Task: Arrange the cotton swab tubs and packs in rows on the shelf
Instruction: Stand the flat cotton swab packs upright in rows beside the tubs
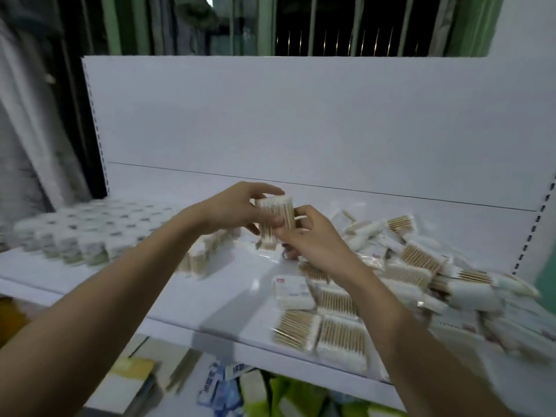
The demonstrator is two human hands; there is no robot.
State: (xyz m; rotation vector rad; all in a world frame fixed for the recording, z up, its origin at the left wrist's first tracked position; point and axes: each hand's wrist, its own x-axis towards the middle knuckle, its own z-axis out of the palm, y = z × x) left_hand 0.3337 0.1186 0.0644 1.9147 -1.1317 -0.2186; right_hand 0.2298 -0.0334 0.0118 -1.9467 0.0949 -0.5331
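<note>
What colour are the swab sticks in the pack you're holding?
Light tan, wood-coloured, with white cotton tips, in the held pack; the head view, the only one, shows it, slightly blurred.

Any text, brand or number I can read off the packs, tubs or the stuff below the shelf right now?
Nothing reads clearly; the picture is motion-blurred.
Flat swab pack: small red mark and faint print, too blurred to read.
Tubs: dark lid marks, unreadable.
Blue-and-white packets below the shelf: white characters, too blurred to make out.
Pack held in both hands: no print visible.
</note>
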